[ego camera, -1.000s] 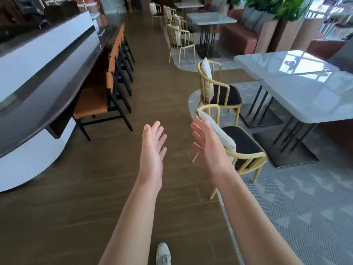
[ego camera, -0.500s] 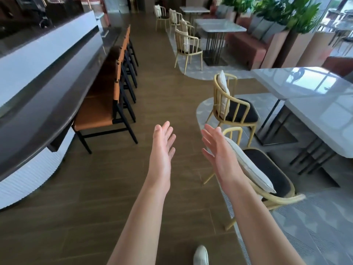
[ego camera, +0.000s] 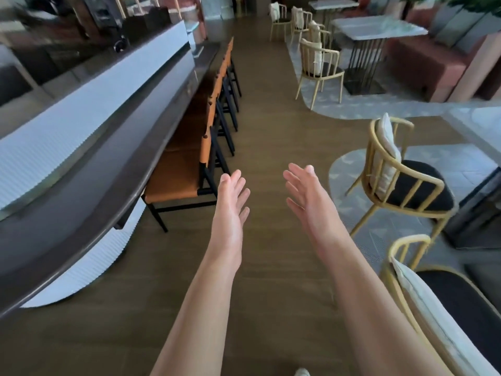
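Your left hand (ego camera: 230,204) and right hand (ego camera: 306,196) stretch out ahead of you at about the same height. The palms are turned toward each other, the fingers are straight and loosely spread, and both hands are empty, with a clear gap between them. Below them runs a brown wooden floor (ego camera: 271,126). The nearest bar stool (ego camera: 176,180) (orange seat, black frame) appears just left of your left hand. It is tucked under the dark curved bar counter (ego camera: 95,172) and is the first in a row of matching stools. To the right of your right hand, well apart from it, stands a yellow armchair (ego camera: 406,185) with a black seat. A pale cushion (ego camera: 385,156) is propped upright against its back. A second armchair (ego camera: 433,308) of the same kind sits at the lower right, beside your right forearm. The toe of a white shoe (ego camera: 302,372) shows at the bottom edge. Farther off on the right stands a marble-topped table (ego camera: 379,27) with more yellow chairs around it.
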Tool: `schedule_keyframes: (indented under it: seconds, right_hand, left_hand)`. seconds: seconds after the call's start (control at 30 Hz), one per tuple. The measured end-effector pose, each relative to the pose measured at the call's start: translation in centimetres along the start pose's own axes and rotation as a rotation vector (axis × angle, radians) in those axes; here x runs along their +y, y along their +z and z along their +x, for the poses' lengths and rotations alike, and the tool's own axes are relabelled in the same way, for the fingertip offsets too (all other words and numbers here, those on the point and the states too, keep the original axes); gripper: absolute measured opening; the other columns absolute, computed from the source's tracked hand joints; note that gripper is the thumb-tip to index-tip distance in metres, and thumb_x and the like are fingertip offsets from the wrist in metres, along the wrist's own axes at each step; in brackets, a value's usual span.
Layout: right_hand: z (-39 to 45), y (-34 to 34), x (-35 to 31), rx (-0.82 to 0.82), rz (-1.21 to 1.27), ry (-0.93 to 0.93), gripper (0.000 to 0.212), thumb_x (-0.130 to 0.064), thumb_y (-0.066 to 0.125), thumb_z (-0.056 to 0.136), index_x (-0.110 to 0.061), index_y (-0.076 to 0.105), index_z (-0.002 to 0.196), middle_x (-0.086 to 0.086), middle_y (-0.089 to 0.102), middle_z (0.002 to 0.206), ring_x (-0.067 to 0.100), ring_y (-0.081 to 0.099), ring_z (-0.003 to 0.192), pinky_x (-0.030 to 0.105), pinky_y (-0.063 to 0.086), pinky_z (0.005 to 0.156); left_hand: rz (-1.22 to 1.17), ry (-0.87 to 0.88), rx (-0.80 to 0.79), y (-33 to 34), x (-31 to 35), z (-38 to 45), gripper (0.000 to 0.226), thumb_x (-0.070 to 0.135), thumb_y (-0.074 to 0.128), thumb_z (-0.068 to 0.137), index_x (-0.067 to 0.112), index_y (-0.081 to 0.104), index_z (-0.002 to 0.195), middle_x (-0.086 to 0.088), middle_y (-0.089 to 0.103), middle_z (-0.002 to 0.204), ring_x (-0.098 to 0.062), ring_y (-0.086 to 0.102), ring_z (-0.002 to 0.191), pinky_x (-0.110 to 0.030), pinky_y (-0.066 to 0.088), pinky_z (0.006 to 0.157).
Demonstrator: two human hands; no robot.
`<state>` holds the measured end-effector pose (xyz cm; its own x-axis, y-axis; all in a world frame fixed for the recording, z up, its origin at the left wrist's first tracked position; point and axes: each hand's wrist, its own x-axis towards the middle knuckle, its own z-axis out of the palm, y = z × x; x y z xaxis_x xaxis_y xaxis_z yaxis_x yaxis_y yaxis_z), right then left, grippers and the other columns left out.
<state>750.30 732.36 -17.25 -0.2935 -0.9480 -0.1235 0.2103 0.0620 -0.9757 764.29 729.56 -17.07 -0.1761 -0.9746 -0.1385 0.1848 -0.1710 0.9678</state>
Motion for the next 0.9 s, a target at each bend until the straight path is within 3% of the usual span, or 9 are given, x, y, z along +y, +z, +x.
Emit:
schedule_keyframes:
  seconds: [0.2,0.4,0.63,0.9]
  right_hand:
    - [8.9,4.2,0.2,-0.074,-0.035,0.006,0.051,-0.054,0.03,0.105,-0.033,0.046,0.148,-0.017,0.051,0.147,0.0,0.043,0.137,0.037,0.033,0.119]
    - [18.8,5.7,0.7,0.091,-0.047,-0.006,0.052,-0.054,0.029,0.105,-0.03,0.048,0.147,-0.014,0.052,0.147,0.002,0.044,0.137,0.037,0.033,0.119]
    - [26.2,5.0,-1.5,0.387,-0.068,-0.068,0.052,-0.057,0.027,0.104,-0.035,0.049,0.145,-0.018,0.052,0.146,0.002,0.044,0.137,0.04,0.031,0.12]
    - [24.6,-2.2,-3.5,0.724,-0.035,-0.097,0.053,-0.054,0.031,0.103,-0.03,0.045,0.149,-0.012,0.049,0.15,0.003,0.044,0.138,0.036,0.031,0.119]
  left_hand:
    - [-0.002,0.022,0.051,-1.8,1.9,8.9,0.055,0.057,0.023,0.105,0.034,0.04,0.153,0.011,0.044,0.156,-0.005,0.045,0.139,-0.041,0.028,0.122]
    - [-0.013,-0.015,-0.044,-3.5,1.9,21.2,0.058,0.058,0.023,0.105,0.032,0.038,0.155,0.009,0.041,0.159,-0.008,0.042,0.142,-0.044,0.026,0.123]
    - [0.007,-0.087,-0.309,0.0,3.5,33.4,0.058,0.057,0.022,0.106,0.031,0.037,0.155,0.009,0.04,0.159,-0.008,0.042,0.142,-0.043,0.026,0.123]
    - [0.023,-0.193,-0.714,11.5,1.2,35.5,0.061,0.06,0.02,0.105,0.031,0.036,0.155,0.008,0.038,0.16,-0.008,0.041,0.143,-0.043,0.024,0.124]
